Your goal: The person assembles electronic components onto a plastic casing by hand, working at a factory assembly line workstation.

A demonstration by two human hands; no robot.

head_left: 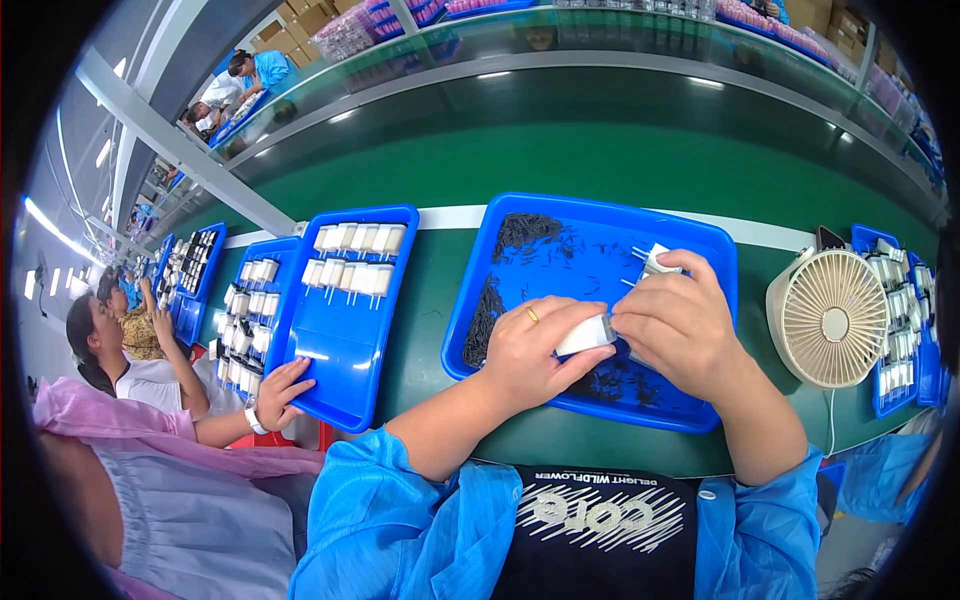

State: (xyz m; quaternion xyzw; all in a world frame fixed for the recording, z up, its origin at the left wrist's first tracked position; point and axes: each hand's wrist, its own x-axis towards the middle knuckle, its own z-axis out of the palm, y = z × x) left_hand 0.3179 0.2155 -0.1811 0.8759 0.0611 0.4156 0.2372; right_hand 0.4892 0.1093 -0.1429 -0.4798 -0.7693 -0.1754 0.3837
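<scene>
My left hand (545,350) is closed round a white, block-shaped power adapter (585,335), over the blue tray (600,208) in front of me. My right hand (680,315) is closed too. Its fingertips meet the end of that adapter, hiding what they pinch there. A second white adapter (657,258), with two pale pins pointing left, shows at the curled index finger of my right hand and seems to be gripped by it. Many small dark strip-like pieces (528,232) lie in the tray, heaped along its left side and scattered elsewhere.
To the left, a blue tray (340,345) holds two rows of white adapters; a co-worker's hand (283,395) rests at its edge. Another adapter-filled tray (240,345) stands beyond. On the right are a beige fan (828,318) and more loaded trays (893,330). A metal post (190,150) rises at the left.
</scene>
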